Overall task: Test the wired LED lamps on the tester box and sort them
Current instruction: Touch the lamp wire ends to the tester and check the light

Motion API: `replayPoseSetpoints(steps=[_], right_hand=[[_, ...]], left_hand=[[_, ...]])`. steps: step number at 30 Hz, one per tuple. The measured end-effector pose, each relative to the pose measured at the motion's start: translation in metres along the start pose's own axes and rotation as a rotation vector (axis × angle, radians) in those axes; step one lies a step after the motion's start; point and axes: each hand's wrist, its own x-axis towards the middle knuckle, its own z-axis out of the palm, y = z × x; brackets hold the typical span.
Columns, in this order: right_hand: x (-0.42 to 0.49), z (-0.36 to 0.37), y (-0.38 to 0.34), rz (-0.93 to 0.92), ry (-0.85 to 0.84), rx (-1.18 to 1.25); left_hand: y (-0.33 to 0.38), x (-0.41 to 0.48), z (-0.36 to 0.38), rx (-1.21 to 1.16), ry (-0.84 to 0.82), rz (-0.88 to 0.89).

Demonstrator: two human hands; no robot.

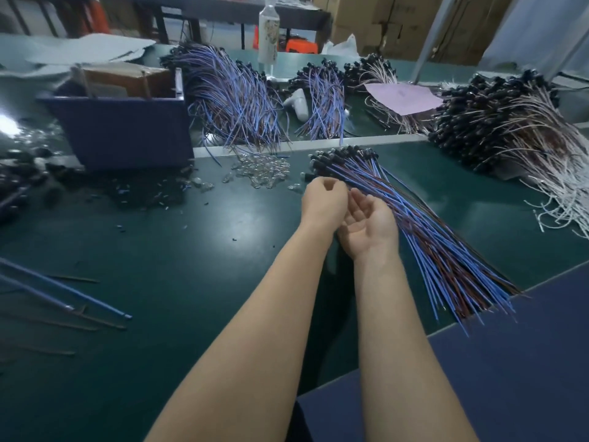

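A fanned bundle of wired LED lamps (pixel 414 224) with blue and brown leads lies on the green table (pixel 191 250), black lamp heads pointing away from me. My right hand (pixel 371 226) is palm up at the bundle's left edge, fingers loosely curled and touching the wires. My left hand (pixel 323 199) hovers just left of it with fingertips and thumb curled together; whether they pinch anything is too small to tell. A dark lamp head (pixel 306 177) lies just beyond the left hand.
A blue bin (pixel 121 129) holding a brown box stands at the back left. More blue-wired piles (pixel 236 100) and white-wired piles (pixel 516 129) lie behind and to the right. Clear loose LEDs (pixel 261 169), black bits, stray wires (pixel 63 295), a bottle (pixel 268 33) and pink paper (pixel 403 97) surround them.
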Motion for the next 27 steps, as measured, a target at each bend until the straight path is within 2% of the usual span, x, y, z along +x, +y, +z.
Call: replayPoseSetpoints(steps=[5,9,13,17,19,24,27], right_hand=[[-0.022,0.046,0.055,0.012,-0.12,-0.161],[-0.045,0.086,0.116,0.007,-0.308,-0.408],[-0.077,0.115,0.182,-0.031,-0.538,-0.786],[-0.109,0.141,0.234,-0.198,-0.884,-1.326],[-0.121,0.148,0.252,-0.215,-1.008,-1.455],[-0.13,0.157,0.269,-0.285,-1.002,-1.543],[-0.12,0.159,0.259,-0.353,-0.879,-1.413]], left_hand=[[0.016,-0.016,-0.071,-0.085,0.205,0.122],[0.027,-0.034,-0.148,-0.102,0.46,0.208],[0.027,-0.055,-0.228,-0.18,0.702,0.268],[0.025,-0.07,-0.287,-0.22,0.947,0.307],[0.024,-0.076,-0.305,-0.224,1.032,0.325],[0.019,-0.084,-0.327,-0.306,1.077,0.314],[0.018,-0.084,-0.324,-0.32,1.079,0.309]])
